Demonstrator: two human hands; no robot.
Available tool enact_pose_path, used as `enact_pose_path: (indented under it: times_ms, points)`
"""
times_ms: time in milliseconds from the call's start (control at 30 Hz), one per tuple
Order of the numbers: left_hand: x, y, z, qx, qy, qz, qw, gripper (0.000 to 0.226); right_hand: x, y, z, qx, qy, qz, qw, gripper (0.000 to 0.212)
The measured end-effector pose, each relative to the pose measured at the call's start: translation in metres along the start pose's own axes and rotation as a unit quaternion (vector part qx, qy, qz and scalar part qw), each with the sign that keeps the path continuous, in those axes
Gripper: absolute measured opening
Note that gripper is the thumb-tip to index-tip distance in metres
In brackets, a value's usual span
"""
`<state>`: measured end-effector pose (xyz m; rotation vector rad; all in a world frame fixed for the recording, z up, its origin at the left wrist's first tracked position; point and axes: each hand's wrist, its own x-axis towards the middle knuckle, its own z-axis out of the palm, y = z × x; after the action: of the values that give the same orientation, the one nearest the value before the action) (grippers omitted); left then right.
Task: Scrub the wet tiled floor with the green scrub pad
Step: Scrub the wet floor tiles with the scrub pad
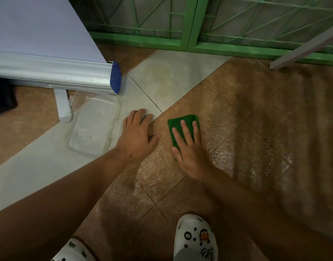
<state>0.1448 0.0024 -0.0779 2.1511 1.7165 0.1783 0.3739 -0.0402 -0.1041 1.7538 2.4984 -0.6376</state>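
A green scrub pad (177, 123) lies flat on the brown tiled floor (237, 140), which glistens with water. My right hand (190, 147) presses down on the pad with straight, spread fingers, covering most of it. My left hand (136, 135) rests flat on the floor just left of the pad, fingers straight, across the seam between brown and pale grey tiles. It holds nothing.
A clear plastic container (94, 123) lies on the pale tiles (171, 80) left of my left hand. Behind it stands a silver banner stand base with a blue end cap (115, 77). A green metal gate (192, 25) spans the back. My white clogs (196, 240) are near the bottom.
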Motion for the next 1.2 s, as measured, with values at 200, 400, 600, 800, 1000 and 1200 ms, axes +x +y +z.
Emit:
enact_pose_path:
  times_ms: [200, 400, 600, 800, 1000, 1200]
  points:
    - [-0.002, -0.004, 0.001, -0.008, 0.002, 0.003, 1.0, 0.068, 0.04, 0.021, -0.019, -0.013, -0.011, -0.036, 0.999, 0.062]
    - [-0.013, -0.002, 0.001, -0.012, 0.008, -0.011, 1.0, 0.065, 0.111, 0.027, -0.043, -0.004, -0.003, 0.047, 0.999, 0.064]
    - [-0.018, 0.003, 0.0, -0.013, 0.007, -0.02, 1.0, 0.063, 0.071, 0.012, -0.032, -0.015, -0.019, 0.025, 0.999, 0.066]
    - [-0.043, 0.008, 0.006, -0.004, 0.032, -0.068, 0.997, 0.062, -0.022, -0.011, -0.001, -0.015, -0.059, -0.023, 0.998, 0.066]
    - [-0.057, 0.003, 0.016, -0.003, 0.039, -0.069, 0.997, 0.063, -0.011, -0.014, -0.006, -0.044, -0.07, -0.073, 0.994, 0.064]
    - [-0.061, 0.001, 0.017, -0.003, 0.028, -0.076, 0.997, 0.068, 0.092, -0.034, -0.019, -0.046, -0.049, -0.074, 0.995, 0.062]
